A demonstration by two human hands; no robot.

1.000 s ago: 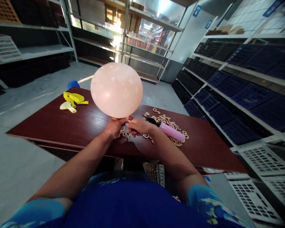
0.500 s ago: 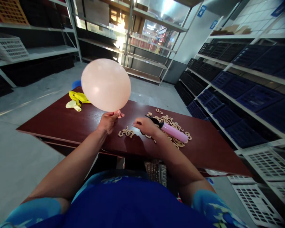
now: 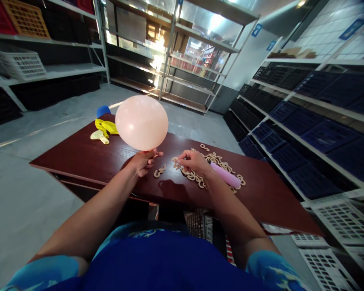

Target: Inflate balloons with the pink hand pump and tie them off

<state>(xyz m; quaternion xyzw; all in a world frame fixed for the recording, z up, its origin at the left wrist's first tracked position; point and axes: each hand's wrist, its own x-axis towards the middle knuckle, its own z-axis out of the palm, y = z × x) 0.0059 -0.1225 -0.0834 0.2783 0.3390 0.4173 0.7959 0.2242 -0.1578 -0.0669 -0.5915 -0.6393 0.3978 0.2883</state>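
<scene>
A pale pink inflated balloon (image 3: 142, 123) rises above the table, its neck pinched in the closed fingers of my left hand (image 3: 142, 162). To the right, my right hand (image 3: 194, 161) is closed, with a small beige curved piece (image 3: 175, 162) at its fingertips. Two or so similar S-shaped pieces (image 3: 159, 171) lie between my hands. A larger heap of these beige pieces (image 3: 197, 178) spreads beneath and beyond my right hand. On the heap rests a pink balloon pump (image 3: 226, 175), partly covered by that hand.
Deflated yellow balloons (image 3: 106, 127) and a cream one (image 3: 99, 136) lie at the far left of the dark red-brown table (image 3: 79, 153). Behind that corner shows a blue object (image 3: 103, 111). Racks with dark blue crates (image 3: 315, 125) stand on the right; white crates (image 3: 324, 262) sit lower.
My right hand has moved from beside the loose pieces toward the heap and now pinches a beige piece. Fewer pieces lie between the hands. The balloon sits lower in view, still in my left hand.
</scene>
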